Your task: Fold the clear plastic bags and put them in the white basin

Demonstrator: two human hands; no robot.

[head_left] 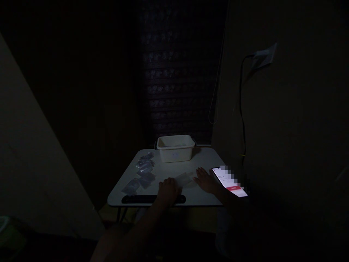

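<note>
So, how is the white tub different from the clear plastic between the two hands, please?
The tub is deep, with raised walls; the plastic looks thin and flat. The tub is opaque, while the plastic is see-through. The tub stands toward the back of the table; the plastic lies nearer the front, between left hand and right hand. Both rest on the table.

your view is dim, corners near black. brightest source: the phone screen [227,181], partly pixelated. worktop [208,158] reads dull grey; your left hand [168,191] and right hand [206,181] look dark, soft-edged. faint sheen on slatted blind [166,74].
</note>
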